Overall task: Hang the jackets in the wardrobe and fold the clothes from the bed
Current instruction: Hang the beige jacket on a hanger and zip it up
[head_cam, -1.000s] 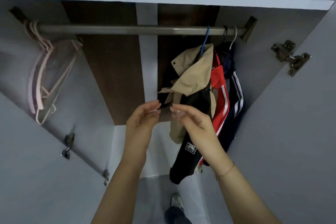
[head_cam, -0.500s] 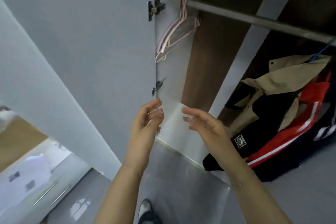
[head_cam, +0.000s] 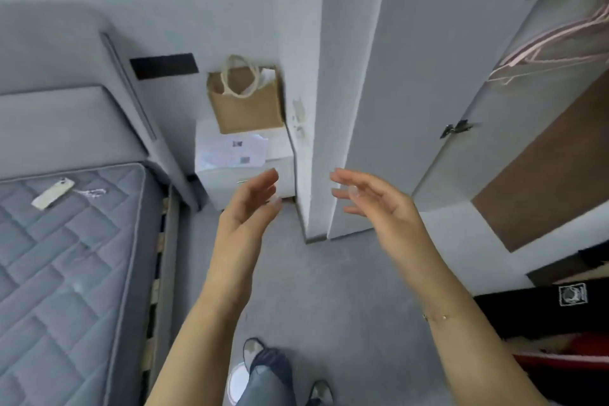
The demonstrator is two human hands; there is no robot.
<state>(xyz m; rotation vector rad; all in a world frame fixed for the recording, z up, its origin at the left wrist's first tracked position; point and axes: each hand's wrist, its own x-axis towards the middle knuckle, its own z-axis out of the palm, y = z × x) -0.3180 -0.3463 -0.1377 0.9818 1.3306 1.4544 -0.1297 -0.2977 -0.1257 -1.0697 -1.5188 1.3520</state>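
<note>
we hold both hands up in front of us over the grey floor (head_cam: 329, 290), palms turned toward each other and apart. our left hand (head_cam: 250, 208) has its fingers straight and relaxed, holding nothing. our right hand (head_cam: 375, 201) is likewise spread, fingers loosely extended, with nothing in it; a thin bracelet (head_cam: 435, 317) sits on that wrist.

to the left lies the bed (head_cam: 66, 257), its grey quilted mattress bare of clothes in the part we can see, with a small pale tag (head_cam: 52, 197) lying on it near the far end. the padded grey headboard (head_cam: 66, 122) rises behind it. beyond the bed, against the far wall, stands a white nightstand (head_cam: 214, 181) with a brown jute bag (head_cam: 245, 99) and some printed papers (head_cam: 235, 152) on top.

to the right the wardrobe (head_cam: 543, 158) stands with its door (head_cam: 389, 76) swung open toward us. pink hangers (head_cam: 560, 39) hang at its far upper side, blurred. at the near right edge the jackets show only in part: a black jacket (head_cam: 534, 306) with a small white square logo, and below it a red jacket (head_cam: 566, 358) with a white stripe. we cannot tell from here how they hang.

near the bottom, our jeans leg (head_cam: 267, 379) and shoes (head_cam: 252, 348) show on the floor.
</note>
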